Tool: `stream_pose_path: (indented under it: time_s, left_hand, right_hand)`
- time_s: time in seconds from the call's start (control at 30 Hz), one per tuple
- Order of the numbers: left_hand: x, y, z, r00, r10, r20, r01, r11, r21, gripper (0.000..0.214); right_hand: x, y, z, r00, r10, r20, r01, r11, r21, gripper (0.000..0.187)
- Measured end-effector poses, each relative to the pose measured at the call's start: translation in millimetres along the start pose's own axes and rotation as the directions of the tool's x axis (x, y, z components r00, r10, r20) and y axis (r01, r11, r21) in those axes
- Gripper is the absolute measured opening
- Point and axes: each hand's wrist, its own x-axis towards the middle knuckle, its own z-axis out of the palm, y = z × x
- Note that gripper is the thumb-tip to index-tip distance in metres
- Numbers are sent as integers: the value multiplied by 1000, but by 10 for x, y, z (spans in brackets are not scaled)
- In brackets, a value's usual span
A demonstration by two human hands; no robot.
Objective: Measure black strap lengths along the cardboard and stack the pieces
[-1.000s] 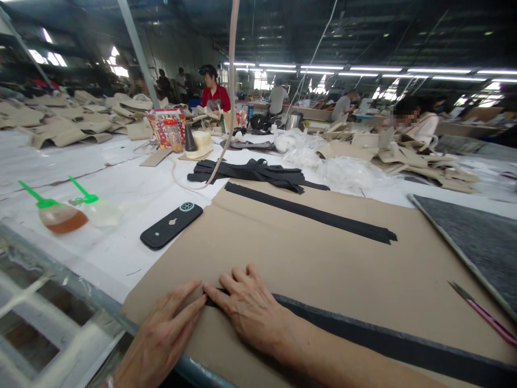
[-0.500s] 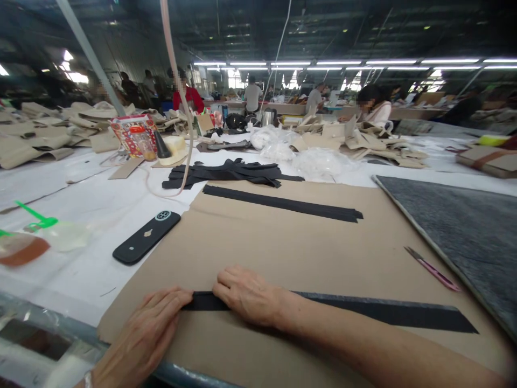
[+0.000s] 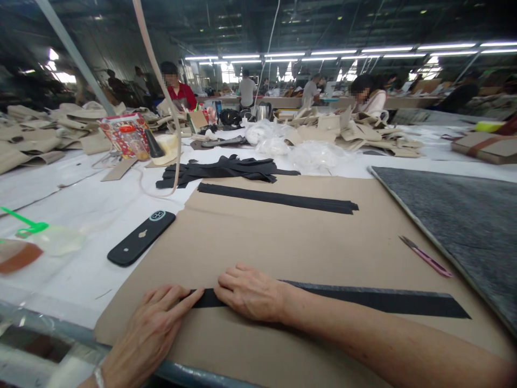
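A long black fabric strip with a grey edge lies across a beige sheet. My left hand rests at the strip's left end, its index finger stretched out along the black material. Just to the right, my right hand has its fingers curled down on the same strip, pinching its upper edge; the fingertips are partly hidden. My right forearm crosses over the middle of the strip and covers part of it.
Pink-handled thread snips lie right, beside a dark grey felt panel. Stacked black strips lie farther back, near a heap of black strips. A phone and green-spouted bottles are left. Co-workers sit behind.
My left index finger has stretched out to the right along the strip, away from the other fingers. My right hand stays on the strip almost unmoved. The whole view has shifted slightly.
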Motion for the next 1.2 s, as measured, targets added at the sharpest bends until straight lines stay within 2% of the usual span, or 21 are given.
stream_pose_path:
  time_s: [0.33,0.53,0.63,0.7,0.77,0.87,0.97,1.07,1.2]
  left_hand:
    - [69,65,-20,1000,-3,7,2,994,107,61]
    - [22,12,44,999,-2,33,-3,989,147,61]
    - [46,15,23,999,9,-41,-2,986,170,56]
    - [126,106,-4,990,-6,-142,30,986,167,49]
    - [252,290,1,975,-20,-219,44,994,104,44]
    - [447,663,120,968,-11,-253,1,999,-37,43]
    - [538,935,307,960,-31,-277,7,996,-87,41]
    - [528,989,407,969,-22,-248,1,996,-85,40]
    - [514,909,389,982,37,-187,-49,997,-59,44]
  right_hand:
    - [-262,19,-173,995,70,68,-72,997,26,15]
    - [-523,59,-289,988,107,113,-112,993,38,14]
    - [-664,70,-332,983,141,117,-146,988,41,12]
    - [-724,70,-339,981,155,116,-161,986,37,12]
    - [-740,65,-324,981,158,111,-162,986,29,11]
    - [-705,62,-274,984,151,93,-153,988,23,9]
    - [-679,78,-232,987,148,65,-150,988,23,10]
    - [-735,112,-223,990,137,46,-138,990,18,12]
    - [-918,156,-255,989,139,56,-139,990,3,13]
